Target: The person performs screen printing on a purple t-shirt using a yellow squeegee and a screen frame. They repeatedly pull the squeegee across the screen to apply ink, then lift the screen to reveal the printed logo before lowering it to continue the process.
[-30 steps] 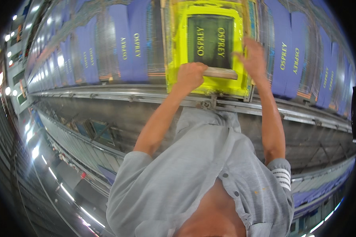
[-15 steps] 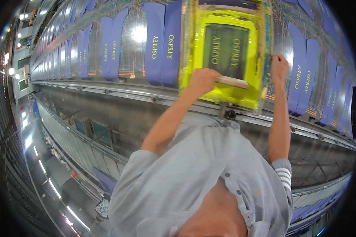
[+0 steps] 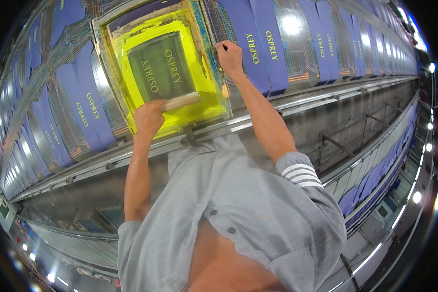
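A screen-printing frame [image 3: 203, 29] with bright yellow ink around its dark mesh window [image 3: 156, 68] lies over the table in front of me. My left hand [image 3: 148, 118] is closed round the left end of a squeegee with a pale wooden grip [image 3: 182, 100], which rests across the near part of the screen, in the yellow ink. My right hand [image 3: 230, 57] is closed at the frame's right rail; a small dark spot shows by its fingers, and what exactly they grip is partly hidden.
Blue-purple fabric panels [image 3: 259, 34] with yellow lettering lie in rows along the long table on both sides of the frame. A metal rail [image 3: 297, 109] runs along the table's near edge, close to my body. Another table with similar panels [image 3: 370, 187] stands behind me.
The view has swung, so the screen frame and both hands now appear further left and tilted. My left hand keeps the squeegee at the screen's near side; my right hand remains at the right rail.
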Tool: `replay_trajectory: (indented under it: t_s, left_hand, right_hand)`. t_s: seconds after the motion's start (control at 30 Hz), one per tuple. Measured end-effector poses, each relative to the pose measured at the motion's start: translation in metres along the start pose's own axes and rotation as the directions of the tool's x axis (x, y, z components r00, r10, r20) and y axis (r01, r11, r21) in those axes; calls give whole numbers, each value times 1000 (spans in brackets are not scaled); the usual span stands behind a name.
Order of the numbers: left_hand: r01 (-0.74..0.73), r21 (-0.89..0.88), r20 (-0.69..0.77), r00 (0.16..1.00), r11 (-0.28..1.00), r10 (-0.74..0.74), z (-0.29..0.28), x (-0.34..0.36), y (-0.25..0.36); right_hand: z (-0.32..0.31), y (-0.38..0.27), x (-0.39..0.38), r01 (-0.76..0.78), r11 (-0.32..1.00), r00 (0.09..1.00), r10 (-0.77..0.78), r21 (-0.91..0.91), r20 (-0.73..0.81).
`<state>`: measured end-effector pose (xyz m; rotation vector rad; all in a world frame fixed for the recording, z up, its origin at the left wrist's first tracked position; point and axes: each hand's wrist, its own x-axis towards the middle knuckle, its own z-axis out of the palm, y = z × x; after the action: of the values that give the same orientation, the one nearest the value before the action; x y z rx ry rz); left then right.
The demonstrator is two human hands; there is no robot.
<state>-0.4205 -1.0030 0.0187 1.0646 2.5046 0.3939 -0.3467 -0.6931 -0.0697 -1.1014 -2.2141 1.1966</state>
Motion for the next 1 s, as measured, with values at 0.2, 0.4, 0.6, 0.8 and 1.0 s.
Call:
replay_trajectory:
  t_s: [0.2, 0.4, 0.6, 0.8, 1.0]
  left_hand:
    - [4, 43, 56, 998, 999, -6, 9, 8, -11]
    - [-31, 5, -127, 991, 1000, 31, 28, -13, -9]
    - [-106, 20, -203, 973, 994, 108, 45, -36, -3]
    - [73, 214, 251, 960, 974, -127, -30, 85, -31]
    - [-6, 152, 179, 984, 988, -21, -62, 209, -71]
  right_hand:
    - [10, 5, 1, -30, 995, 999, 33, -96, 38]
    - [24, 17, 3, -10, 980, 999, 18, -198, 40]
    - [18, -14, -4, 304, 899, 926, -356, -314, -123]
    - [16, -128, 27, 441, 893, 682, -268, -89, 681]
    - [80, -161, 89, 699, 619, 476, -30, -358, 879]
